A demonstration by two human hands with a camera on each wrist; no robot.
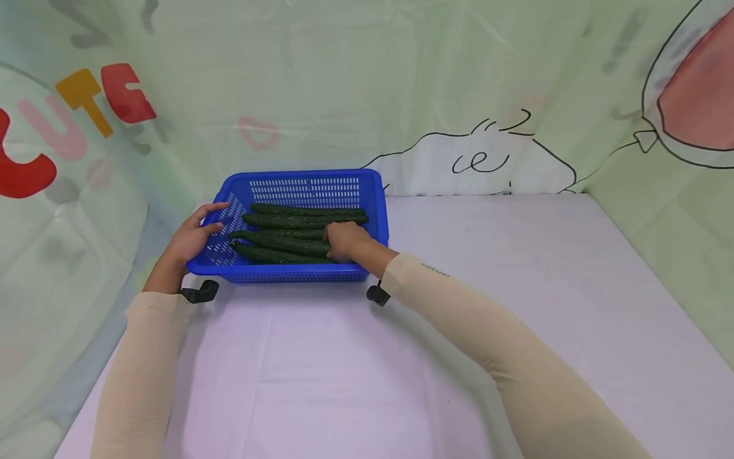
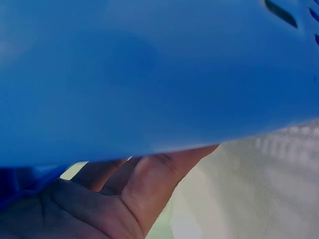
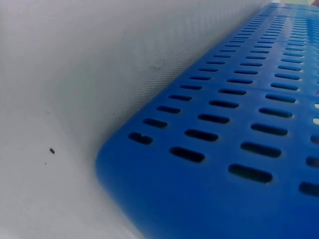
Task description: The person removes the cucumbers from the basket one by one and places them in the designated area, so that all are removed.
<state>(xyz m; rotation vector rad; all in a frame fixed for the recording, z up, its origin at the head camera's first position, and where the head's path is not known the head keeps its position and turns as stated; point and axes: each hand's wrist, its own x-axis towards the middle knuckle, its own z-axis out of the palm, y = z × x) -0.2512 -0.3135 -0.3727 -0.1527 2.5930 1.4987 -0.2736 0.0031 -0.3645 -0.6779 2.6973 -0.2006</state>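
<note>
At the left, the left hand [image 1: 191, 237] is set against the short left wall of a blue basket [image 1: 287, 270]. Its thumb and forefinger are parted and hooked over the rim; the other fingers are largely masked in the head view. In the left wrist view, the palm is seen below the rim. The hold is judged to be a steadying one, by which the basket is kept from sliding while its contents are handled.

The basket is stationed near the far left corner of the surface [image 1: 332, 363], its long side laid roughly along the far edge. Inside, several cucumbers [image 1: 298, 221] are laid lengthwise, side by side, a layout apparently suited to the basket's length, and are confined by its slotted walls.

Toward the basket's right end, the right hand [image 1: 348, 241] is lowered over the near right part of the rim. Its fingers are curled about one cucumber in the nearer half of the row, close to that cucumber's right end, presumably because this end is most easily reached. The fingertips are hidden; the firmness of the grip cannot be told.
</note>
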